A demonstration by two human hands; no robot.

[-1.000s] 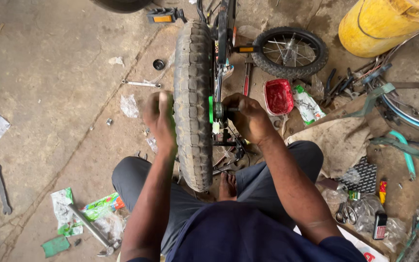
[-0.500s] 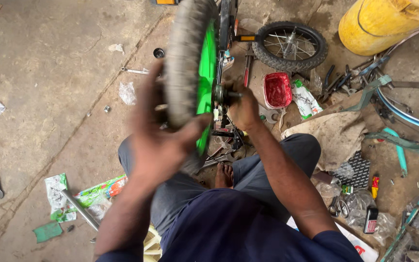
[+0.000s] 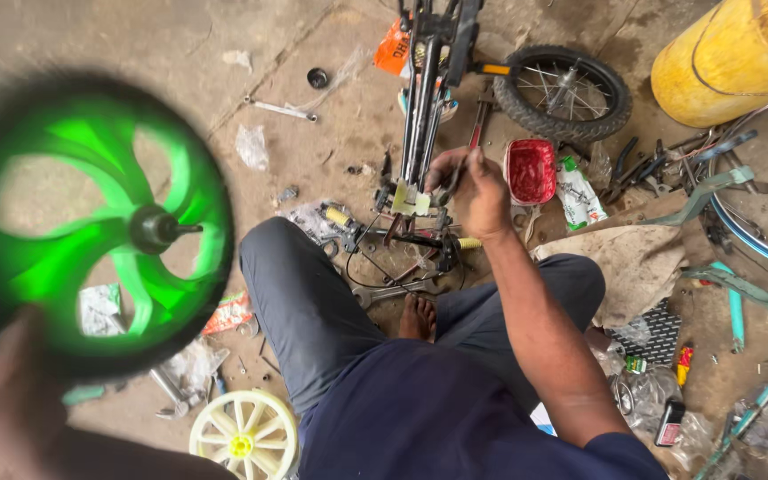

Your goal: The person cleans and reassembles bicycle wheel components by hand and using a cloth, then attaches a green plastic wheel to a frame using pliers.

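Observation:
My left hand (image 3: 11, 391) holds up a small bicycle wheel (image 3: 91, 222) with a green plastic rim and black tyre, lifted close to the camera at the left and blurred. Its hub and axle stick out at the middle. My right hand (image 3: 473, 191) grips the rear end of the black bicycle frame (image 3: 428, 80), which stands on the floor in front of me, its fork ends bare. I sit on the concrete with my legs spread and a bare foot (image 3: 418, 316) under the frame.
A spoked black wheel (image 3: 562, 93) lies beyond the frame, a red tub (image 3: 531, 169) beside my right hand. A yellow drum (image 3: 731, 62) stands top right. A pale yellow plastic wheel (image 3: 244, 436) lies by my left leg. Tools, wrappers and bicycle parts litter the floor.
The green wheel has come out of the frame and swung up and to the left in my left hand. My right hand stays on the frame.

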